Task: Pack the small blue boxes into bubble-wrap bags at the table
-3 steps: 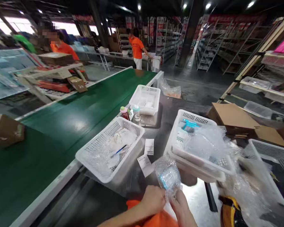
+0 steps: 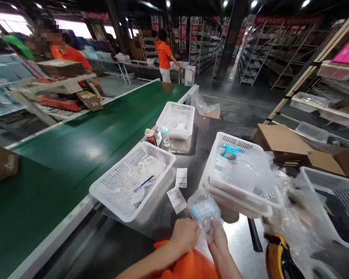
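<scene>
The bubble-wrapped packet (image 2: 206, 211) is held just above the metal table (image 2: 159, 221), in front of the person's orange clothing (image 2: 189, 265). Compared with the earlier frame, it is turned slightly: the light-blue patch, which sat low and to the left, now lies as a broader band across the far half. Its far end points away from the person, leaning a little left toward the paper slips (image 2: 177, 199); the long axis runs from the hands outward. The wrap is clear, crinkled and shiny, with pale blue and white contents, blurred here. The left hand (image 2: 186, 234) is curled closed on the wrap's near left edge, and the right hand (image 2: 219, 237) pinches its near right side, fingers bent and with little gap. Beyond stand the left white basket (image 2: 100, 190) and the stacked white baskets (image 2: 235, 205).
</scene>
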